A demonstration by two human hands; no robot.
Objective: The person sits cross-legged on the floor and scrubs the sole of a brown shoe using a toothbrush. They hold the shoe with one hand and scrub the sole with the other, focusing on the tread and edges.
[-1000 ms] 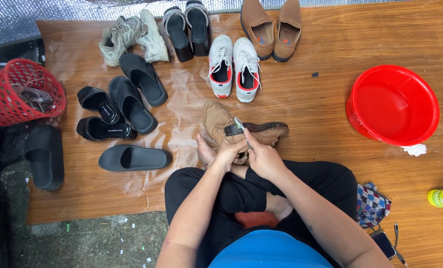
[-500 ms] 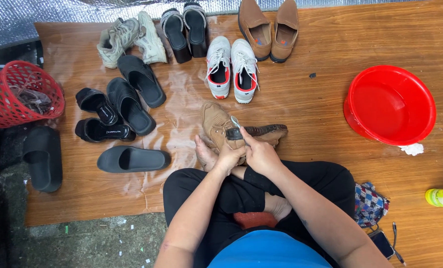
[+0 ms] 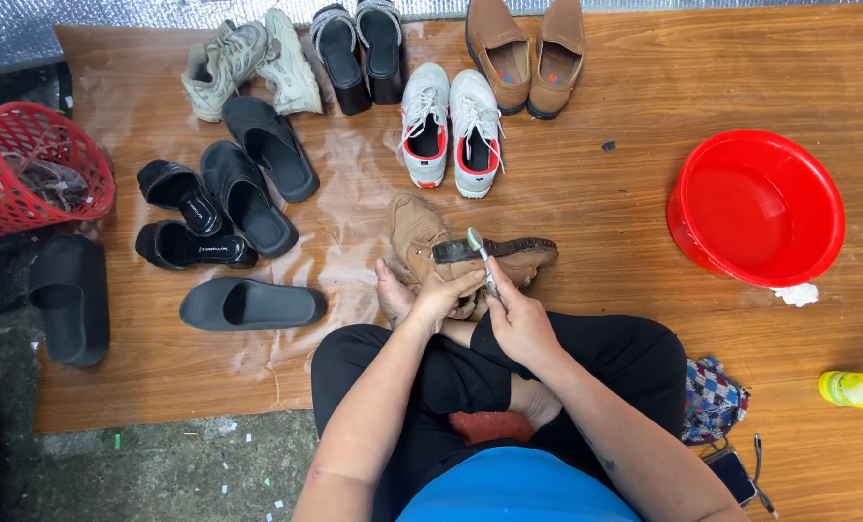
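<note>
The person sits cross-legged at the edge of a wooden floor (image 3: 644, 193); the left hand (image 3: 446, 290) has its grip clamped on a tan shoe (image 3: 509, 259) turned on its side, dark sole facing up, just in front of the knees; a second tan shoe (image 3: 414, 232) lies touching it on the left; the right hand (image 3: 518, 324) has its grip closed around the handle of a small brush (image 3: 480, 253), whose head rests against the sole near the heel end; beyond the hands stand white sneakers with red lining (image 3: 451, 126), brown loafers (image 3: 525, 48), black platform sandals (image 3: 359, 48) and pale grey sneakers (image 3: 252, 60); dark slides (image 3: 252, 184) lie to the left, near a red mesh basket (image 3: 30, 164); a red basin (image 3: 755, 208) sits well apart on the right, a yellow bottle (image 3: 857, 390) nearer the right edge.
</note>
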